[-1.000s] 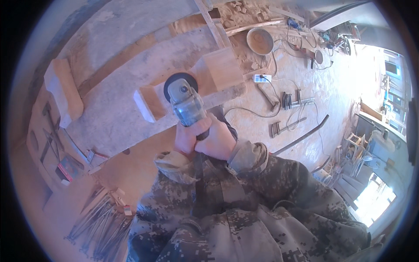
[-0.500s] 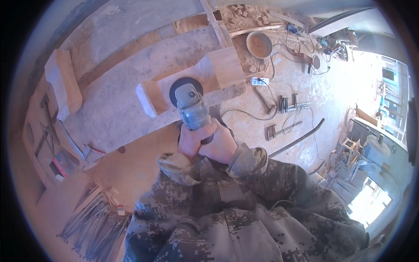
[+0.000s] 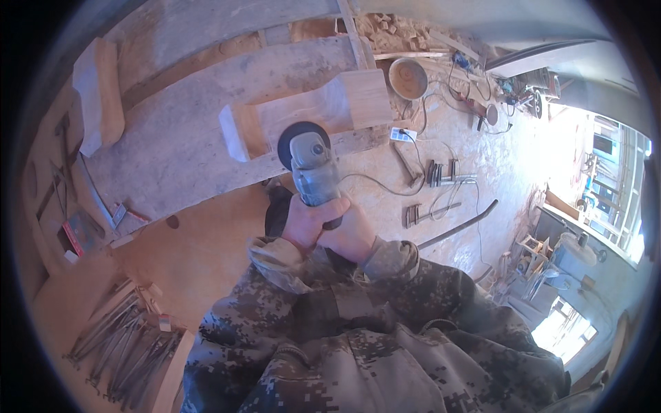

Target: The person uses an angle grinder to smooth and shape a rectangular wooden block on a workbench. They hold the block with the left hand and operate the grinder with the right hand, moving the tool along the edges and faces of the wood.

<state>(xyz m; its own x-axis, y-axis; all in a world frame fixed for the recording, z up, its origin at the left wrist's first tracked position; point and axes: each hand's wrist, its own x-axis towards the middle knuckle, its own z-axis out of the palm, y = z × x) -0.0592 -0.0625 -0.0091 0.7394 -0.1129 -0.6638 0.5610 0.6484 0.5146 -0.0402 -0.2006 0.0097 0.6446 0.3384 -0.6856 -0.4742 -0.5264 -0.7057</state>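
Note:
Both my hands are wrapped round the body of a grey angle grinder (image 3: 313,172), pointing away from me. My left hand (image 3: 301,221) is closed on its left side. From the right, my right hand (image 3: 350,234) closes on the rear of the body, against the left. The dark round disc (image 3: 295,141) at the grinder's head overlaps the near edge of a carved wooden piece (image 3: 317,103). That pale piece lies on the workbench, with a curved waist and thicker ends. From this angle I cannot tell whether the disc touches the wood.
A second carved wooden piece (image 3: 98,96) stands at the left of the dusty workbench (image 3: 186,117). On the floor to the right are a power strip (image 3: 403,135), cords, several clamps (image 3: 451,173) and a round pan (image 3: 408,78). Metal rods (image 3: 127,344) lie at lower left.
The grinder has come back toward me relative to the wood, so its disc now sits at the near edge. The whole view has shifted slightly. Both hands keep their hold.

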